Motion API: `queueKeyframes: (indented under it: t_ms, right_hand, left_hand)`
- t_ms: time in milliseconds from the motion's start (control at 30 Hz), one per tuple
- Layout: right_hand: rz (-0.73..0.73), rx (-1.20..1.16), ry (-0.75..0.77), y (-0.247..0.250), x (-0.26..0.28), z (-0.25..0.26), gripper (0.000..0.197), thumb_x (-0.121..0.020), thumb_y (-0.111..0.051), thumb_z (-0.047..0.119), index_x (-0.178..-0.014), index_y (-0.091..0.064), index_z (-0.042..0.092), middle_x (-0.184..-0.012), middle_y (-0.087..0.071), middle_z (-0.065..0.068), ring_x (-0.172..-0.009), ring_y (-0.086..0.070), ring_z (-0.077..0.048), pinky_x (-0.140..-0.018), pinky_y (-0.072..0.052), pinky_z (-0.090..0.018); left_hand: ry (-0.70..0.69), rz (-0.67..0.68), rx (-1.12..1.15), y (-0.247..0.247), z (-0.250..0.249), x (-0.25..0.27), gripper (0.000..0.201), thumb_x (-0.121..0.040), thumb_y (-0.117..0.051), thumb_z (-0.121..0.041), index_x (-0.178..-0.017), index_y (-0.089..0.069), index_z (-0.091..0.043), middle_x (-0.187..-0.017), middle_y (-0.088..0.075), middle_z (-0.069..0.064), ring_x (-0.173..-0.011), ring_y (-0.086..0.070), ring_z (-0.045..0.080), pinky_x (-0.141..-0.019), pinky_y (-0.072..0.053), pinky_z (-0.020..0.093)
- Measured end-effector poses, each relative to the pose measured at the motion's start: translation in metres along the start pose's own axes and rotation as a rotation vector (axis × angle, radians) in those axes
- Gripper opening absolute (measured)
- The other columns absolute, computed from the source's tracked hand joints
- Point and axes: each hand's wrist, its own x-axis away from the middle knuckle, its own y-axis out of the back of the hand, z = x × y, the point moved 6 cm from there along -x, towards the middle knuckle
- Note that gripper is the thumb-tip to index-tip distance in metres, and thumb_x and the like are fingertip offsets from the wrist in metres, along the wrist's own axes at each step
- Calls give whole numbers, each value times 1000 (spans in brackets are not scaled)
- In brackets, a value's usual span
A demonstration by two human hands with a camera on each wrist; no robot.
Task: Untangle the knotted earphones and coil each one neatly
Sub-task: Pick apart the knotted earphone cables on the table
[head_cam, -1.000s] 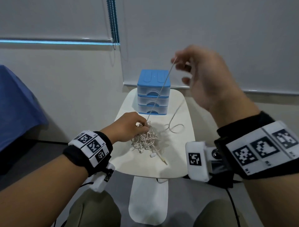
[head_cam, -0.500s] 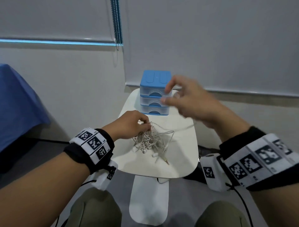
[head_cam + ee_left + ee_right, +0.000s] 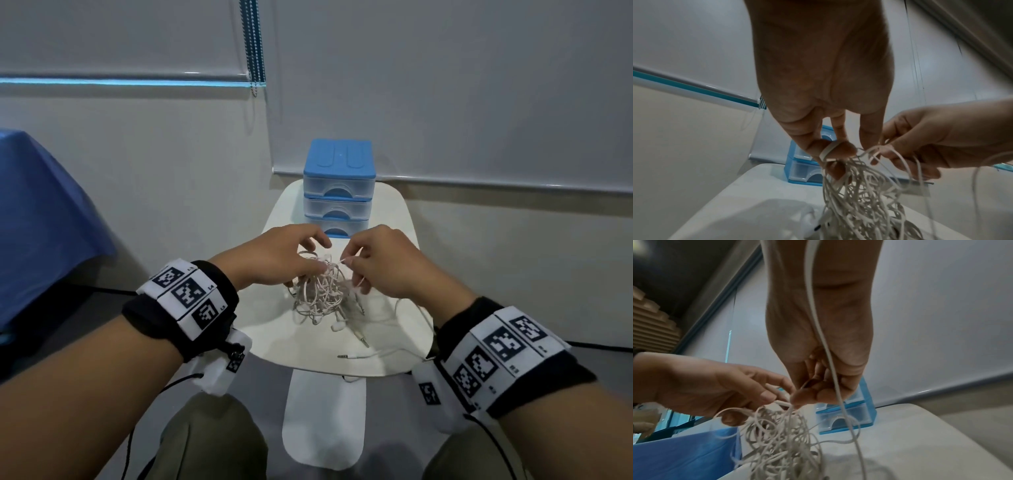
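Earphones tangled mid-tabletop, top lifted. Left grip pinching cords; right grip pinching one cord. Blue drawers behind. Wristband markers coded; small lettering unreadable.

2 hands: left hand, right hand. 1 tangle of white earphone cords, no. of sets can't tell; 2 jack plugs visible. 1 blue drawer unit w/ 3 drawers, 1 white table
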Motion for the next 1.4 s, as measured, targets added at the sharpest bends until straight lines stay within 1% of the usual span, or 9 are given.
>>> queueKeyframes:
  t_ms: [167, 300, 400, 533, 633, 767, 1000, 1200, 1400]
  right_hand:
    - [69, 135, -27, 7, -2, -8, 21, -94, -60, 8, -81, -75, 18, -64, -65, 10, -52, -61, -4, -51, -43, -16]
    - [74, 204, 10, 4, -2, 1, 20, -91, -58, 10, -86, -76, 15, -77, -63, 9, -82, -62, -16, -65, -44, -25]
    - [73, 226, 93, -2, -4, 12, 17, -90, -61, 12, -95, -76, 20, -78, -54, 16, -77, -54, -6, -64, -40, -23]
    - [97, 251, 182, -11, -9, 18, 16, -89, -67, 13, -96, -77, 23, -79, -54, 14, -74, -52, -4, -63, -39, -23]
    - [108, 258, 227, -19, -14, 18, 4, -88, -75, 17, -88, -77, 21, -75, -53, 12, -71, -46, -2, -60, -34, -21]
    - [98, 259, 233, -25, -20, 13, 7, -87, -75, 15, -84, -77, 21, -71, -52, 14, -68, -45, -3, -60, -34, -22]
    - [118, 255, 189, -30, -24, 3, 15, -93, -67, 18, -80, -70, 26, -69, -53, 15, -66, -49, -3, -59, -32, -13]
    - [243, 208, 111, -34, -24, -6, 22, -93, -70, 20, -73, -64, 27, -66, -52, 9, -63, -45, -10, -58, -36, -22]
    - [268, -43, 18, -31, -29, -17, 26, -89, -75, 13, -66, -67, 23, -60, -57, 10, -63, -47, -13, -64, -42, -27]
  left_hand:
    - [55, -82, 134, 14, 9, 1, 16, -99, -64, -16, -110, -68, -27, -117, -64, -1, -83, -75, 20, -66, -62, 31]
    - [5, -147, -60, 27, 7, 0, 19, -93, -66, -6, -91, -69, -25, -103, -68, -8, -83, -71, 13, -67, -49, 19]
    - [32, -47, -110, 23, 9, 2, 23, -89, -60, 1, -83, -69, -19, -86, -72, -5, -70, -67, 6, -65, -48, 21]
    - [46, 151, -19, 9, 10, 11, 13, -91, -64, -14, -100, -67, -23, -103, -71, 0, -83, -69, 12, -73, -53, 28]
    - [-14, 262, -22, -1, 7, 16, 43, -81, -80, -30, -117, -57, -32, -122, -61, -5, -99, -66, 18, -82, -54, 31]
    - [-111, 254, -285, -17, 12, 14, 74, -73, -90, -23, -128, -41, -32, -127, -46, -5, -107, -57, 18, -92, -52, 34]
    - [-242, 23, -359, -17, 8, -4, 29, -86, -81, -26, -105, -59, -22, -103, -54, -4, -87, -53, 5, -72, -39, 16]
    - [-228, -26, -309, -15, 5, -11, 19, -87, -81, -30, -90, -64, -23, -102, -52, -1, -89, -57, 12, -79, -46, 29]
    - [-269, -100, -250, -8, -6, -13, 16, -88, -80, -34, -89, -64, -28, -107, -48, -7, -87, -58, 15, -76, -46, 25]
